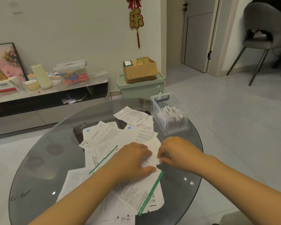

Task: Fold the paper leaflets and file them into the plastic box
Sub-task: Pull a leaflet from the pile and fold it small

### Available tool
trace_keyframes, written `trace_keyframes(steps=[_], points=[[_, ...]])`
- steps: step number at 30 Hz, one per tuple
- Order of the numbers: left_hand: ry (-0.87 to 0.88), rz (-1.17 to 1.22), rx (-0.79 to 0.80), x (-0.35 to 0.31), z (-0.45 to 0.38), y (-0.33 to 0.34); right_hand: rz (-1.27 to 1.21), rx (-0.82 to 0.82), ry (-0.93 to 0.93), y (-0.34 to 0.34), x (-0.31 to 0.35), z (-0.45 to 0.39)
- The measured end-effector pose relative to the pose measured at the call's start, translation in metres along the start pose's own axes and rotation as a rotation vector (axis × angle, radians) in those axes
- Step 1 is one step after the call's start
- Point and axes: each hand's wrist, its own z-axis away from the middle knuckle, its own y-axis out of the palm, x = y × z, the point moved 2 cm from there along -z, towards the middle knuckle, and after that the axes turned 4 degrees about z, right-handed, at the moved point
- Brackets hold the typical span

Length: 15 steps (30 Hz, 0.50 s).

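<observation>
Leaflets [104, 138] lie spread in an overlapping heap across the middle of the round glass surface [39, 168], printed sides up, several with green stripes along an edge. At the heap's right side both hands work one small white leaflet [154, 148]: the left hand [133, 161] lies over it with fingers [147, 152] and thumb curled onto the paper, and the right hand [175, 151] pinches its right edge between curled fingers [161, 155] and thumb.

The clear plastic box [169, 111] stands at the far right of the surface, just beyond the heap, lid off (a blue handle shows at its far end). Inside it a row of folded leaflets stands on edge, packed toward the near end.

Beyond the surface, on the floor, a green lidded bin [141, 86] carries an open cardboard carton [140, 70] with small boxes in it. On the low cabinet [47, 93] at left stand a clear lidded tub [71, 72] with colourful contents, a cream bottle [41, 75] and a framed picture [5, 60]. A grey chair [264, 38] stands at far right.
</observation>
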Motion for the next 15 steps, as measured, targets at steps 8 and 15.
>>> trace_keyframes(steps=[8, 15], points=[[0.009, -0.007, -0.032, 0.0022, -0.0036, 0.0006, -0.159, 0.023, 0.044, -0.0007, -0.0022, -0.004], [0.018, 0.093, -0.085, 0.0061, -0.0075, 0.0035, -0.458, 0.055, 0.156, -0.0067, -0.0034, -0.0065]])
